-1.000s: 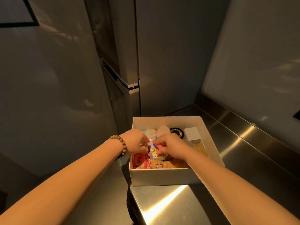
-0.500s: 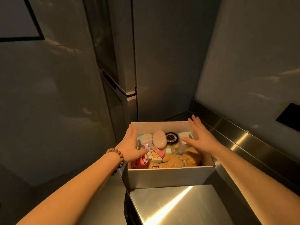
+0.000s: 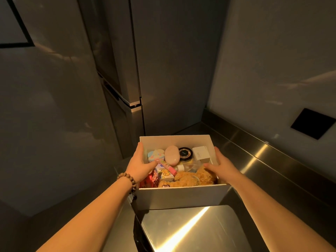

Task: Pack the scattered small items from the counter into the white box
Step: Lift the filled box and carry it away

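Observation:
The white box [image 3: 180,197] sits at the left end of the steel counter [image 3: 200,230]. It holds several small items: a pink oval case [image 3: 171,155], a black round compact [image 3: 185,152], a small white carton [image 3: 201,153], a pastel cloud-shaped piece [image 3: 156,155], a cartoon-printed carton [image 3: 165,174], a red packet [image 3: 150,180] and a brown plush toy [image 3: 194,179]. My left hand [image 3: 141,165], with a bead bracelet at the wrist, clasps the box's left wall, thumb inside. My right hand [image 3: 224,164] clasps the right wall, thumb over the plush toy.
A tall steel refrigerator [image 3: 127,70] stands behind the box. A grey wall with a black square plate [image 3: 312,123] runs along the counter's right side above a steel backsplash [image 3: 263,150]. The counter's left edge drops off beside the box.
Both hands have left the carton inside the box, spread apart and come down onto the box's left and right walls. The camera view has shifted slightly.

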`<action>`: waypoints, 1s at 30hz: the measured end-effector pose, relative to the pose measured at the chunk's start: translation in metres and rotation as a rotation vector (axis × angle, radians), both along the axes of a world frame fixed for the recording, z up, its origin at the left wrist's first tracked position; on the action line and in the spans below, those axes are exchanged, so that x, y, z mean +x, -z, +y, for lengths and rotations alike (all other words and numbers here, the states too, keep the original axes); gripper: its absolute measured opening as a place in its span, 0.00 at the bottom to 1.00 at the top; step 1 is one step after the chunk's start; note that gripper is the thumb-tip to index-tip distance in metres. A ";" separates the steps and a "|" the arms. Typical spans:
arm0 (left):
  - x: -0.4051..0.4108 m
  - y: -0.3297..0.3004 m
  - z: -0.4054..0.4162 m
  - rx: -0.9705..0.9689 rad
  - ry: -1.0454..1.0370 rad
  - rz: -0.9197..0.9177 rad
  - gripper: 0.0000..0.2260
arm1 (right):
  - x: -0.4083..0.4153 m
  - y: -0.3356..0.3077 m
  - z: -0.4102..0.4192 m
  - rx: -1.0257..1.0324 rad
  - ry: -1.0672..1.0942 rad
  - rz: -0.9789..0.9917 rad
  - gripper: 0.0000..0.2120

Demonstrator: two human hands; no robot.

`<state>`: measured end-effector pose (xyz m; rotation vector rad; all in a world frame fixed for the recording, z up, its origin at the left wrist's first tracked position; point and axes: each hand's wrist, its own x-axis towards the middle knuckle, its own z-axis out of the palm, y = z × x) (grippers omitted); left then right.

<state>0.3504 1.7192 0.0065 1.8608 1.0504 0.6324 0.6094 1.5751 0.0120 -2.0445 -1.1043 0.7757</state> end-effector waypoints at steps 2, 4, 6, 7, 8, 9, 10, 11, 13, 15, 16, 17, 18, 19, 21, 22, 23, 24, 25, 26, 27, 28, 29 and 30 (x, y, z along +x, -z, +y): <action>0.004 0.001 -0.005 -0.011 0.020 0.003 0.34 | 0.000 0.005 -0.012 0.022 0.026 0.023 0.31; 0.008 0.001 -0.012 -0.036 0.027 0.015 0.36 | 0.001 0.009 -0.026 0.044 0.059 0.052 0.31; 0.013 0.001 -0.020 -0.078 0.037 0.011 0.36 | 0.002 0.013 -0.041 0.065 0.096 0.072 0.31; 0.014 0.001 -0.024 -0.094 0.050 0.006 0.35 | 0.003 0.015 -0.049 0.075 0.111 0.083 0.31; 0.016 0.000 -0.029 -0.107 0.062 0.003 0.33 | 0.004 0.017 -0.057 0.081 0.124 0.091 0.30; 0.018 -0.001 -0.034 -0.123 0.074 0.000 0.32 | 0.005 0.019 -0.065 0.082 0.136 0.096 0.30; 0.019 -0.001 -0.039 -0.135 0.086 -0.009 0.31 | 0.005 0.020 -0.073 0.078 0.149 0.100 0.29; 0.021 -0.001 -0.044 -0.144 0.102 -0.020 0.31 | 0.005 0.022 -0.080 0.078 0.160 0.103 0.30; 0.023 0.000 -0.053 -0.166 0.124 -0.041 0.35 | 0.006 0.024 -0.093 0.082 0.173 0.116 0.32; 0.021 0.002 -0.064 -0.187 0.121 -0.040 0.40 | 0.007 0.025 -0.105 0.075 0.181 0.123 0.35; 0.020 0.003 -0.070 -0.189 0.117 -0.040 0.41 | 0.007 0.026 -0.111 0.073 0.182 0.115 0.36; 0.018 0.005 -0.076 -0.186 0.111 -0.042 0.41 | 0.007 0.027 -0.116 0.074 0.181 0.106 0.36; 0.016 0.006 -0.083 -0.177 0.102 -0.044 0.41 | 0.006 0.027 -0.121 0.080 0.177 0.103 0.36; 0.014 0.007 -0.090 -0.166 0.092 -0.045 0.40 | 0.006 0.027 -0.125 0.087 0.171 0.105 0.36; 0.009 0.009 -0.102 -0.149 0.071 -0.052 0.40 | 0.005 0.029 -0.133 0.098 0.154 0.118 0.35; 0.007 0.009 -0.107 -0.144 0.059 -0.054 0.40 | 0.005 0.029 -0.136 0.106 0.146 0.125 0.34; 0.004 0.010 -0.111 -0.138 0.046 -0.051 0.41 | 0.005 0.030 -0.137 0.116 0.136 0.130 0.32; 0.002 0.010 -0.114 -0.133 0.034 -0.043 0.41 | 0.004 0.029 -0.138 0.124 0.128 0.137 0.31; -0.001 0.010 -0.117 -0.136 0.024 -0.034 0.41 | 0.003 0.028 -0.139 0.126 0.122 0.149 0.30; -0.003 0.011 -0.119 -0.149 0.020 -0.027 0.42 | 0.003 0.026 -0.138 0.125 0.117 0.172 0.30; -0.005 0.011 -0.121 -0.168 0.024 -0.021 0.42 | 0.003 0.024 -0.138 0.126 0.113 0.205 0.30; -0.007 0.011 -0.122 -0.185 0.035 -0.011 0.42 | 0.003 0.022 -0.137 0.131 0.107 0.237 0.30; -0.008 0.011 -0.122 -0.196 0.048 0.005 0.42 | 0.003 0.020 -0.137 0.137 0.097 0.261 0.31; -0.008 0.010 -0.121 -0.203 0.063 0.024 0.43 | 0.003 0.019 -0.137 0.141 0.089 0.280 0.31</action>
